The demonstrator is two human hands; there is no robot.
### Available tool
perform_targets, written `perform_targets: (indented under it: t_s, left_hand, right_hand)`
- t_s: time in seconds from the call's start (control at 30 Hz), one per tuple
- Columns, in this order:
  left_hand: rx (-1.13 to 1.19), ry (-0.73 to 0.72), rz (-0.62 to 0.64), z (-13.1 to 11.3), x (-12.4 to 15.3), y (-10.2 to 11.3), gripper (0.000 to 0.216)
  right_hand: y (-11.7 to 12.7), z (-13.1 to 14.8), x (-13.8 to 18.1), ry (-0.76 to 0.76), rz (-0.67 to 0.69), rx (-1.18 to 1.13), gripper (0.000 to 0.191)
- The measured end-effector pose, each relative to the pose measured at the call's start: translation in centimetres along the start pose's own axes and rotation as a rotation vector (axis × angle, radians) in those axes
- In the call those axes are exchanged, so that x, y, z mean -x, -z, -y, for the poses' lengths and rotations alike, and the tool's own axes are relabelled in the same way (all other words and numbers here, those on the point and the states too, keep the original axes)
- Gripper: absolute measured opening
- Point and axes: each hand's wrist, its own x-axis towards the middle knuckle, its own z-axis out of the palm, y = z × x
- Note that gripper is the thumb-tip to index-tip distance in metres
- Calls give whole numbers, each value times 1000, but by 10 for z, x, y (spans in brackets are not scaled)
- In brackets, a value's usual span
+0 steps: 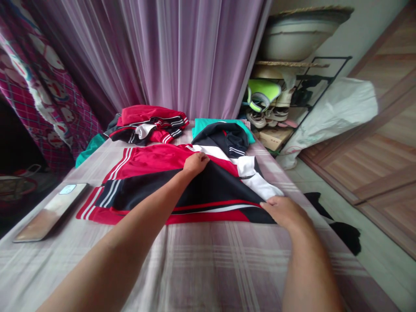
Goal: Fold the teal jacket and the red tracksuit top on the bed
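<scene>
A red, navy and white track jacket (152, 162) lies spread on the bed, with white-striped bands at its left end. My left hand (196, 164) is closed, pinching the navy cloth near the middle of the jacket and raising it into a slight peak. Farther right, my right hand (287, 212) grips the jacket's navy edge, thumb and fingers pressed together, beside a white part of the cloth. Between both hands the navy fabric is stretched. A navy piece with a striped cuff (236, 147) lies bunched behind the jacket; whether it belongs to it I cannot tell.
A heap of red and navy clothes (152, 123) and a folded teal garment (201, 125) lie toward the back. At left rests a phone (52, 212). Beyond the checked bedsheet (208, 268) are a purple curtain (201, 56), a shoe rack (312, 102) and a white bag (338, 112).
</scene>
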Motion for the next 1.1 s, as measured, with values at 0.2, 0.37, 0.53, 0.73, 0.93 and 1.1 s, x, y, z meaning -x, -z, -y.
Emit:
perform_targets:
  t_s: [0.2, 0.37, 0.53, 0.73, 0.93, 1.1]
  left_hand:
    - [-28, -30, -61, -1, 19, -4, 32]
    - [-201, -226, -87, 15, 63, 7, 39]
    - [-332, -278, -59, 44, 129, 17, 47]
    - [-461, -125, -130, 102, 187, 39, 51]
    - [-491, -26, -180, 151, 206, 59, 54]
    - [-430, -53, -174, 154, 202, 54, 53]
  right_hand:
    - [-4, -4, -2, 15, -297, -26, 25]
    - [-15, 42, 12, 320, -536, -174, 40]
    - [-52, 82, 19, 692, -445, -50, 49]
    - [-80, 78, 7, 570, -250, 161, 62]
    - [-84, 70, -6, 574, -256, 204, 61]
    - [-74, 86, 2, 587, -265, 179, 60]
